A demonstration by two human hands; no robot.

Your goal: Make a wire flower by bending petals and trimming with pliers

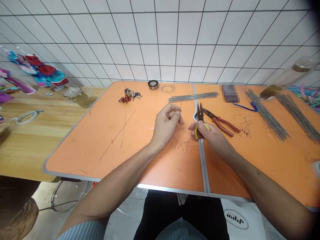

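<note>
My right hand (208, 133) is closed around small needle-nose pliers (200, 113) with yellow handles, their dark jaws pointing away from me. To its left my left hand (168, 120) is closed in a pinch, and a thin bit of copper wire shows at its fingertips. Just below both hands is a ring of copper wire bent into petal-like loops (184, 146); whether it joins the pinched wire is too fine to tell. Larger pliers with red handles (222, 124) lie just beyond my right hand.
An orange folding table (82, 146) bears a bunch of keys (130, 95), a tape roll (153, 84), another looped wire ring (167, 88), bundles of grey wire (267, 115) and loose wire strands (115, 136). A glass jar (77, 96) stands on the wooden table at left.
</note>
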